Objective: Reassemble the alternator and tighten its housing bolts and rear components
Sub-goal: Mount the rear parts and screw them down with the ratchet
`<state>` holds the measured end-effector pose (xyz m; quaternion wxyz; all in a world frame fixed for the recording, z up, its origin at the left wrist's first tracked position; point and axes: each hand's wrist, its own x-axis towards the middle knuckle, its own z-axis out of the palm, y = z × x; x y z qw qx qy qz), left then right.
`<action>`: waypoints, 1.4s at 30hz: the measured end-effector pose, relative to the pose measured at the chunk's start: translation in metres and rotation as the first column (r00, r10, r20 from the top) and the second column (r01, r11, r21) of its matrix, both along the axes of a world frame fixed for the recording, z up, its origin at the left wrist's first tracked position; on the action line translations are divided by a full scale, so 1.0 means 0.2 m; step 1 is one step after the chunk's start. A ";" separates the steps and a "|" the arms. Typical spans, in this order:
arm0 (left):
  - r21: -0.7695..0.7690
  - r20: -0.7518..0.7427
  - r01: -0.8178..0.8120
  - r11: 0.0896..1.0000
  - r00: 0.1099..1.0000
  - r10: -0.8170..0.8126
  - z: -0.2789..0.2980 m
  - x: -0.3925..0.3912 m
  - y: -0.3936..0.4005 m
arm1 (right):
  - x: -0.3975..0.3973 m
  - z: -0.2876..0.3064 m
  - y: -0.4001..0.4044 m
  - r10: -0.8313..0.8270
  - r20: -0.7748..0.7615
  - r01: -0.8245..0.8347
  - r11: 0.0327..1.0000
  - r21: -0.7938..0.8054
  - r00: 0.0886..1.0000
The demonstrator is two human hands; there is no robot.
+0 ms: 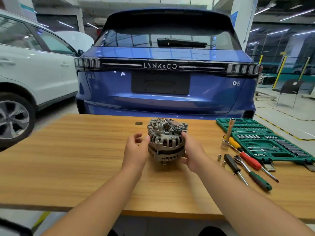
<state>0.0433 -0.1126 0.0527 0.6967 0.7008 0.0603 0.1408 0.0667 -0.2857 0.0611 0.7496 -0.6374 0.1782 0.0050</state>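
Note:
A grey metal alternator (pixel 166 142) stands on the wooden table (pixel 81 160) near its middle, rear side up, with the rectifier parts and terminals exposed on top. My right hand (pixel 192 154) grips its right side, fingers wrapped round the housing. My left hand (pixel 136 149) is at the alternator's left flank, thumb against the housing and fingers loosely curled with nothing in them. The pulley shaft shows at the bottom front.
To the right lie a green socket set case (pixel 265 140), an upright socket extension (pixel 227 135), a ratchet (pixel 250 172), screwdrivers (pixel 235 167) and two small sockets (pixel 221 160). A blue car (pixel 163 79) stands just behind the table, a white car (pixel 32 79) at left.

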 end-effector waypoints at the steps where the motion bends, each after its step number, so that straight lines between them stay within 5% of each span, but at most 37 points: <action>1: -0.086 -0.079 0.033 0.996 0.996 -0.040 -0.02 0.03 0.02 | 0.00 0.00 0.00 -0.009 0.003 0.009 1.000 -0.006 1.000; 7: -0.348 -0.228 0.203 0.915 0.929 -0.292 -0.16 0.15 0.02 | 0.05 -0.02 -0.04 -0.030 0.017 0.031 0.997 -0.070 0.999; 21: -0.300 -0.201 0.358 0.884 0.882 -0.425 0.05 0.27 -0.06 | 0.10 -0.08 -0.11 0.130 0.162 -0.122 0.991 -0.056 0.978; 29: -0.243 -0.042 0.256 0.936 0.961 -0.273 -0.06 0.14 -0.11 | -0.03 -0.23 -0.10 0.064 0.285 -0.091 0.992 0.084 0.957; 42: -0.196 0.048 0.228 0.954 0.974 -0.223 -0.12 0.03 -0.10 | -0.11 -0.22 -0.04 0.064 0.379 -0.042 0.997 -0.068 0.923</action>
